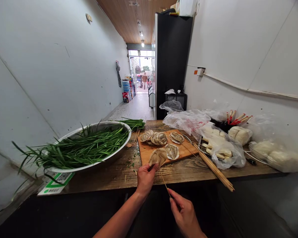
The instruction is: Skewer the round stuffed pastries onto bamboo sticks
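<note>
My left hand (pixel 146 178) pinches the near edge of a thin, round, wrinkled brownish food piece (pixel 158 156) over the front of a wooden cutting board (pixel 183 151). Between thumb and fingers, my right hand (pixel 185 210) grips a thin bamboo skewer (pixel 164 181). The skewer's far end meets the food piece by my left fingertips; whether it has gone in, I cannot tell. Similar round pieces lie on the board: one (pixel 172 151) just beside the held one, a small pile (pixel 159 138) behind, and more (pixel 176 137) at the back right.
A large metal basin (pixel 125 142) of long green chives (pixel 89 145) stands at the left, partly over a green-and-white QR card (pixel 56 183). Bundled bamboo skewers (pixel 216 170) jut past the table's front edge. Plastic bags of pale food (pixel 220 147) crowd the right side.
</note>
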A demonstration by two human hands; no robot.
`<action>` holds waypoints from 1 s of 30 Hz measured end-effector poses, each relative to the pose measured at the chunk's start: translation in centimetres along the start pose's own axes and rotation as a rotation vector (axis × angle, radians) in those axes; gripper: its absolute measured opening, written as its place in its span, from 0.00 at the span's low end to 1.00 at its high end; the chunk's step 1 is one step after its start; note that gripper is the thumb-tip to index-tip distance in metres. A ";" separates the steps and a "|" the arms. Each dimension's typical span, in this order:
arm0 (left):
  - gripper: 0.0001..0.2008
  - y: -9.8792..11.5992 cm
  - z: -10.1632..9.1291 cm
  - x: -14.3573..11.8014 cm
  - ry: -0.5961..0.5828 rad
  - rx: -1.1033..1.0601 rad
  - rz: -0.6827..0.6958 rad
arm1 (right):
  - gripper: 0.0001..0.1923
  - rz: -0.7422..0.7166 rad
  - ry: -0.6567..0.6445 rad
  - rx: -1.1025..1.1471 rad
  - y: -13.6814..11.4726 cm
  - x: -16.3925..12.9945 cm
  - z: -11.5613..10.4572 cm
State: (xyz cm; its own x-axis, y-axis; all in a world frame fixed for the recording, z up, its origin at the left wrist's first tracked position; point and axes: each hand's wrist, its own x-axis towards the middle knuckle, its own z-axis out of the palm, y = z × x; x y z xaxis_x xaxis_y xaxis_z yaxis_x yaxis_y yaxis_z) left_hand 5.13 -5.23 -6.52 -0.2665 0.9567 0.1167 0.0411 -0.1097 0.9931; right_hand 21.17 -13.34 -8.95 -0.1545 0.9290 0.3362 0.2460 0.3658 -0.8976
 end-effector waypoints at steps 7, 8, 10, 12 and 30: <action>0.13 0.2 1.5 -1.4 -0.051 -0.103 -0.083 | 0.17 -0.030 0.047 -0.086 0.0 1.1 -0.5; 0.13 0.2 1.7 -1.5 -0.037 -0.141 -0.109 | 0.17 -0.041 0.039 -0.103 -0.1 1.1 -0.6; 0.15 0.3 2.0 -1.5 -0.014 -0.229 -0.181 | 0.18 -0.064 0.020 -0.149 -0.1 1.1 -0.8; 0.16 0.5 2.1 -1.5 0.003 -0.318 -0.269 | 0.19 -0.081 0.003 -0.203 0.0 1.0 -0.9; 0.21 -0.3 1.3 -0.2 0.004 -0.447 -0.486 | 0.19 0.137 -0.111 -0.027 0.9 1.2 -0.5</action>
State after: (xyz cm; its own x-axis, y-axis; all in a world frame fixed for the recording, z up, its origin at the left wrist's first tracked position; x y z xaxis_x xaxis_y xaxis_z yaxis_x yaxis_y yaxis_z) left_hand 6.40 -5.08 -6.88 -0.1573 0.9247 -0.3467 -0.4880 0.2324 0.8413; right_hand 21.69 -11.92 -9.18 -0.2221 0.9590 0.1762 0.2976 0.2387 -0.9244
